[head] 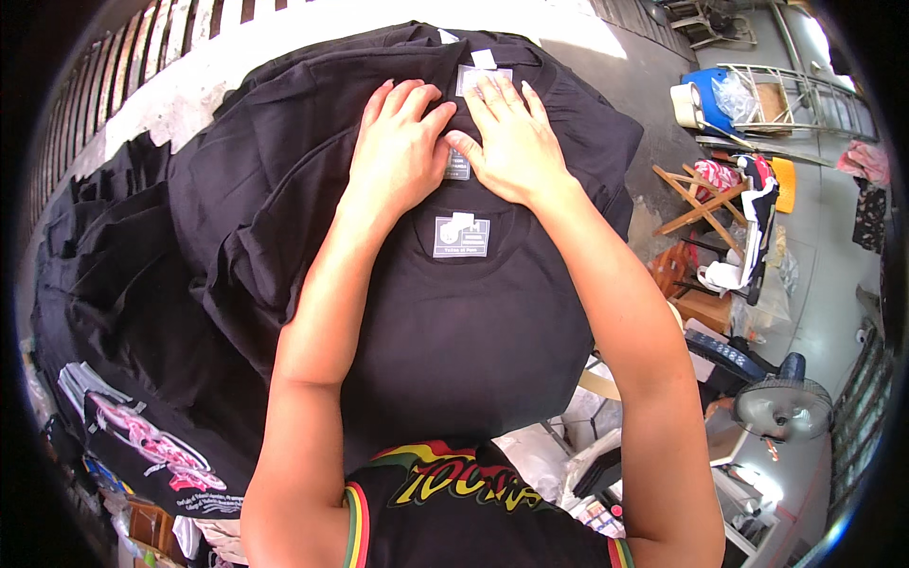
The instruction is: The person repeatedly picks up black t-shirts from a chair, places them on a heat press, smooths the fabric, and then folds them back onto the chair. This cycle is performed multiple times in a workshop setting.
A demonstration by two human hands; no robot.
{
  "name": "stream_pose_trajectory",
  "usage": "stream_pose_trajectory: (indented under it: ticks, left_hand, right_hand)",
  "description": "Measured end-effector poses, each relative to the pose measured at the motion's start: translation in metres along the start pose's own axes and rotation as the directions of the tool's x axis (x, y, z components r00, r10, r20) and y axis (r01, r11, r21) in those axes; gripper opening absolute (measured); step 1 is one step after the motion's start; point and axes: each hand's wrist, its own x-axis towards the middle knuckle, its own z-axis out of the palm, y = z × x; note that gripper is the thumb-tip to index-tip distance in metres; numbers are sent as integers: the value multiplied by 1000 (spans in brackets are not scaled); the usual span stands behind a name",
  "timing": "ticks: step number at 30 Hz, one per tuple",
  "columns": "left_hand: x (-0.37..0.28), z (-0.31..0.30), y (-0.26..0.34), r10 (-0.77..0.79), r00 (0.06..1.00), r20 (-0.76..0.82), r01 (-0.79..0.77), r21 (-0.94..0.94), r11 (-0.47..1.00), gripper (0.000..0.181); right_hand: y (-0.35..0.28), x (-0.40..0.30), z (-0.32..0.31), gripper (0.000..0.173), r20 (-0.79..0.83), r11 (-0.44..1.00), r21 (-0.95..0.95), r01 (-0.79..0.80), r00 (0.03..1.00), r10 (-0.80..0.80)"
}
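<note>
A pile of black T-shirts (469,319) lies before me, with the neck of the top one towards the far side. My left hand (398,145) rests palm down on the black cloth, its fingers slightly bent. Beside it, my right hand (515,142) lies flatter with fingers spread, its fingertips over a printed neck label (465,74). The thumbs are close together near another neck label (458,167), partly covered. Nearer to me, a third printed neck label (461,236) shows inside the round collar of the top shirt.
More black garments (128,284) are heaped at the left, one with a pink and white print (153,440). To the right stand a wooden folding stand (699,199), a fan (781,412) and a metal ladder (802,92). A slatted barrier (149,50) runs along the far left.
</note>
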Motion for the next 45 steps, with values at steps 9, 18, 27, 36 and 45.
stream_pose_trajectory:
  ticks: [9, 18, 27, 36, 45]
  left_hand:
    - [-4, 0, -3, -50, 999, -23, 47, -92, 995, 37]
    - [-5, 3, -2, -69, 997, -39, 64, -108, 992, 37]
    - [-7, 7, -4, -68, 997, -45, 65, -72, 995, 38]
    - [-7, 8, -4, -73, 996, -50, 70, -70, 995, 39]
    - [-8, 9, -5, -72, 996, -57, 69, -61, 996, 39]
  right_hand:
    - [-1, 8, -10, 66, -43, 999, -18, 43, 998, -43]
    - [7, 44, -18, 23, -287, 958, 74, 277, 926, -245]
    - [4, 47, -14, 28, -224, 967, 27, 254, 944, -242]
    - [7, 43, -13, 23, -255, 969, 70, 237, 943, -212]
    - [6, 43, -10, 16, -287, 971, 196, 136, 955, -76]
